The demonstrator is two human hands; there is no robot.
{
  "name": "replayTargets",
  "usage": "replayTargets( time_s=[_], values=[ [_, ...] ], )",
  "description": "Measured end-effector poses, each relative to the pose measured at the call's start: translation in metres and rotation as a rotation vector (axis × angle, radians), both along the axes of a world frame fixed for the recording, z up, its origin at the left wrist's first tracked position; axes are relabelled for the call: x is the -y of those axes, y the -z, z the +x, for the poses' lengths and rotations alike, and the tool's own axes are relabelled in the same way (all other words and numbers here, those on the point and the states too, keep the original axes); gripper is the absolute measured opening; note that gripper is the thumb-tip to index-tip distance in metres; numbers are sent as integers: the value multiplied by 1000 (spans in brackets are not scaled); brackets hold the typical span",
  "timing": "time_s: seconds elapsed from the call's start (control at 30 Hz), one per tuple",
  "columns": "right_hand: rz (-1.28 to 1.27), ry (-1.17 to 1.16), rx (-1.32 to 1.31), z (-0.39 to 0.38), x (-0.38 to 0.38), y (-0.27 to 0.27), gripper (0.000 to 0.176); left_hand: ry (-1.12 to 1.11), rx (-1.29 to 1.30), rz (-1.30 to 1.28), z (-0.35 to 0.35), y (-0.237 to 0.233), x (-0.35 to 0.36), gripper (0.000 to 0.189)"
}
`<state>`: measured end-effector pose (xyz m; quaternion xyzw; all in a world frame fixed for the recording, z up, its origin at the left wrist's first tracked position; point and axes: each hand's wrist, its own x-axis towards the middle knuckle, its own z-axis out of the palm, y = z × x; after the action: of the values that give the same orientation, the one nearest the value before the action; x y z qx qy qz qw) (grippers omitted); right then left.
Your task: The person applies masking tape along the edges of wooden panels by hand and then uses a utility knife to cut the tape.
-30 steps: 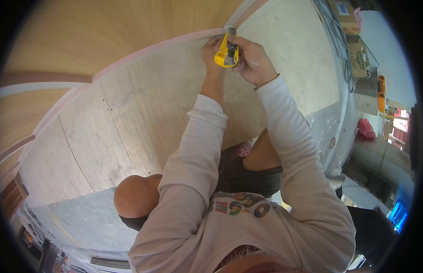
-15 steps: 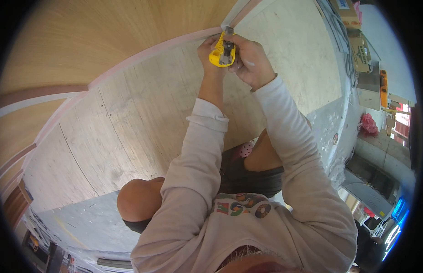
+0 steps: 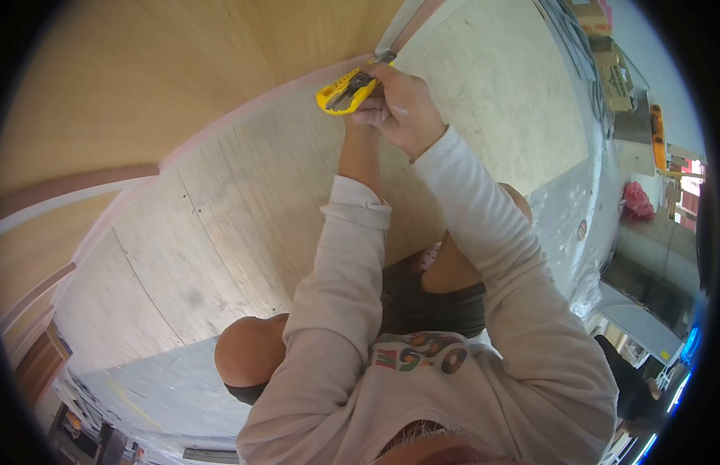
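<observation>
Your right hand (image 3: 399,108) is closed around the yellow utility knife (image 3: 344,91) at the far edge of the plywood sheet (image 3: 220,217), where the pinkish edge strip (image 3: 236,116) runs. The knife's long axis lies nearly along that edge, with the blade end right and the butt left. Your left hand (image 3: 355,128) sits beneath the right hand, mostly hidden, so I cannot tell its grip.

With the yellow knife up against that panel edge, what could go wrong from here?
The utility knife blade is out at the pink edge strip; a slip could gouge the wood panel. The left hand sits right under the knife, mostly hidden by the right hand, so it might get cut.
</observation>
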<state>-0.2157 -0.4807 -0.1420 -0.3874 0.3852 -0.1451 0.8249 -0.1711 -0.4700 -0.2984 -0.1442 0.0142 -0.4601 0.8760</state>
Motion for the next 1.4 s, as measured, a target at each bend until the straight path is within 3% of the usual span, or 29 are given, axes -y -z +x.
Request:
replayTargets(
  time_s=[0.07,0.1,0.17,0.3,0.47,0.6,0.73,0.87,1.1,1.2,1.27,1.3,1.33,1.37,1.4],
  values=[
    [-12,-3,-66,3,1,3,28,-12,-257,-93,-4,-2,2,28],
    [-11,-1,-64,3,2,5,28,-9,-255,-92,-2,-2,2,28],
    [-7,12,-23,4,4,8,27,-11,-32,300,1,2,1,28],
    [-18,10,-10,3,6,5,27,22,173,257,7,7,-4,28],
    [-51,23,-59,5,7,0,26,-98,184,729,-1,-5,6,27],
    [-21,68,24,8,5,1,27,-85,98,546,2,-1,4,29],
    [-10,62,7,13,1,0,29,-88,158,645,1,-1,-2,29],
    [-25,91,-7,18,-7,-3,29,-102,324,882,2,-11,-8,29],
    [-30,77,-114,29,-19,-1,23,71,985,1551,2,-71,-21,28],
    [12,-358,-73,24,-44,-10,30,113,1058,1623,4,-73,-14,28],
    [37,-657,-38,25,-60,-16,35,-41,908,1425,9,-42,-8,37],
    [-193,-727,-86,24,-61,-21,34,-49,901,1435,11,-10,-7,37],
    [-191,-744,-83,22,-59,-17,34,-203,786,1307,12,29,-7,33],
    [-757,-849,-199,20,-53,-8,35,-352,670,1173,13,53,-10,29],
    [-1335,-908,-305,17,-46,-5,36,-365,660,1181,13,45,-20,29]
  ],
)
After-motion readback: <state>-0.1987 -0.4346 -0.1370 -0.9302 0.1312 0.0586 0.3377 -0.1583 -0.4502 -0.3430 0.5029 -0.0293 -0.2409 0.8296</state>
